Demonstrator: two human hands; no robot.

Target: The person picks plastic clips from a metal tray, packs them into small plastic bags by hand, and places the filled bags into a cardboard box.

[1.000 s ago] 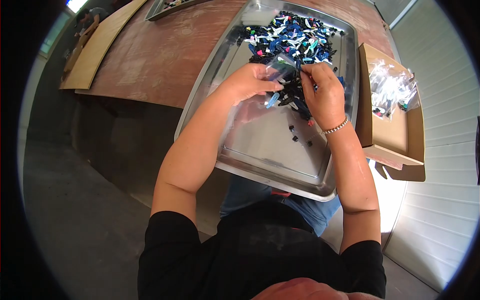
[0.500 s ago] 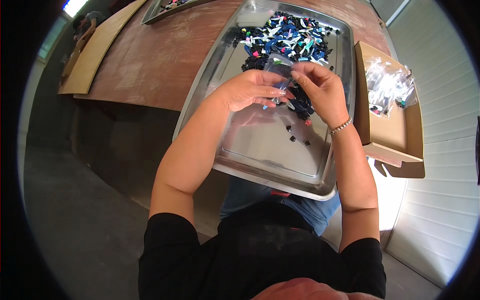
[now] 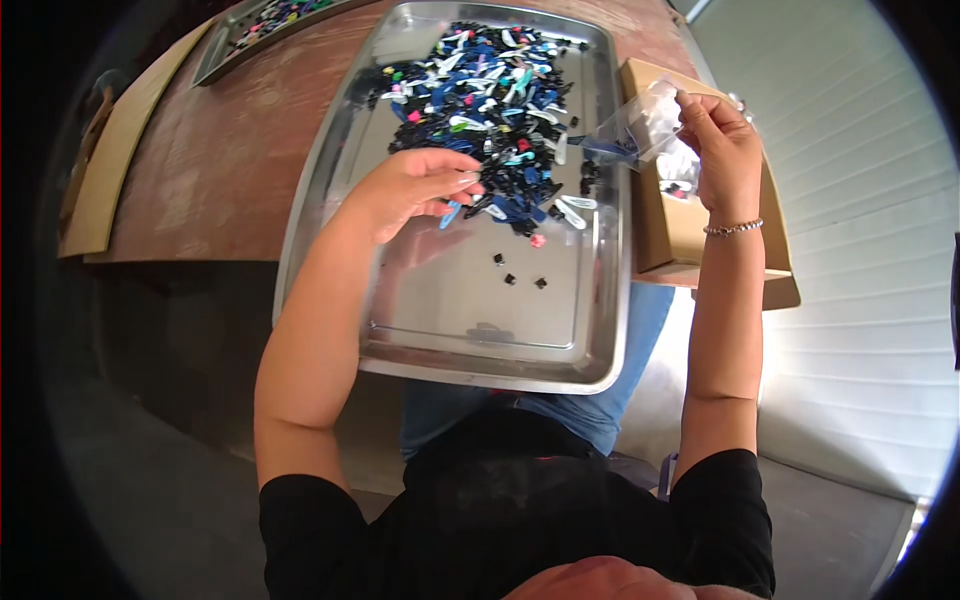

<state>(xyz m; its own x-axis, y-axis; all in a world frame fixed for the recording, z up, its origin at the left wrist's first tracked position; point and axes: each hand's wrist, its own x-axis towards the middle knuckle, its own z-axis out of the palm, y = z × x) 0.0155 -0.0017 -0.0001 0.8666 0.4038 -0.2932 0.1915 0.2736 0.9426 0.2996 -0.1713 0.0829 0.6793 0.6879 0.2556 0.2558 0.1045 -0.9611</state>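
My right hand (image 3: 722, 150) pinches the top of a clear plastic bag (image 3: 625, 128) between thumb and fingertips. The bag hangs out to the left, over the tray's right rim and the near side of the cardboard box (image 3: 668, 235). Something dark shows in the bag's lower end. My left hand (image 3: 420, 190) hovers over the metal tray (image 3: 450, 345), its fingers loosely curved and apart, with nothing visible in them. Just under its fingertips lies a light blue hair clip (image 3: 449, 214). A pile of hair clips (image 3: 490, 110), black, navy, white and coloured, covers the tray's far part.
Several small black clips (image 3: 510, 279) lie loose in the tray's near part. The box holds filled clear bags (image 3: 678, 170). Another tray (image 3: 260, 30) with coloured pieces stands on the reddish table (image 3: 230, 170). At the far left, partly seen, is another person (image 3: 105, 85).
My right hand has moved away from my left, rightwards to the box, carrying the clear bag. The left hand has let go of the bag and stays over the tray. The view has shifted.
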